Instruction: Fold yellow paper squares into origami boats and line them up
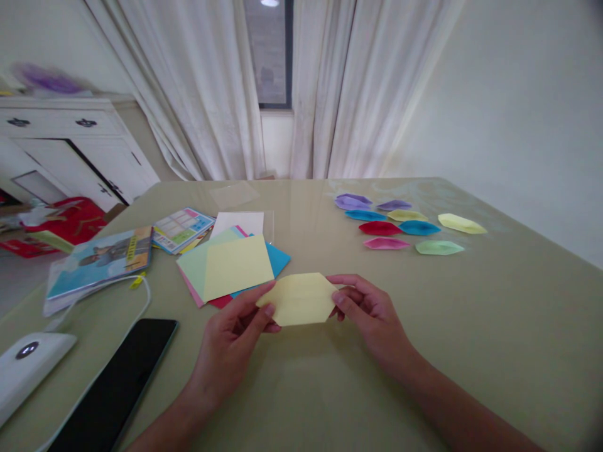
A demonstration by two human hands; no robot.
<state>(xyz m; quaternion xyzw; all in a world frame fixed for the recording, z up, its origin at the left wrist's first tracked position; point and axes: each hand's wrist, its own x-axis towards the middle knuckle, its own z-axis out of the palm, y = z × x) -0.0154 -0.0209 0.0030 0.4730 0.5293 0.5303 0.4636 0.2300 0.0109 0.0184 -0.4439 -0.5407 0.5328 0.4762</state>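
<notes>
Fingers (252,300) of both hands found closed on folded yellow paper (301,300)

Beneath the fingers, and on all sides of them, a pale green table (475,326) is noted. Well to the left and forward of them, a glossy book (101,260) is seen lying flat. Nearer, just beyond the left fingertips, square coloured sheets (239,267) are fanned in an overlapping pile, pale yellow uppermost. To the left and nearer the body, a dark-faced phone (117,383) is recorded.

The folded yellow paper is located between the two sets of fingers, apparently raised slightly off the surface. Its left end is pinched by the left hand (226,351), thumb on the near face; its right end is pinched by the right hand (381,326), thumb on top and index finger laid along the far corner. The corners are seen folded in, and faint lengthwise creases are visible.

Forward and to the right of the fingers, smaller folded pieces (420,228) in several colours are laid out in loose rows, tapered at both ends.

As to handling, the paper is judged very light, fairly soft and easily creased or torn, with little slipperiness expected. Hold is best taken lightly at the two tapered ends, where the layers are doubled; pressure on the flat middle should be avoided.
</notes>
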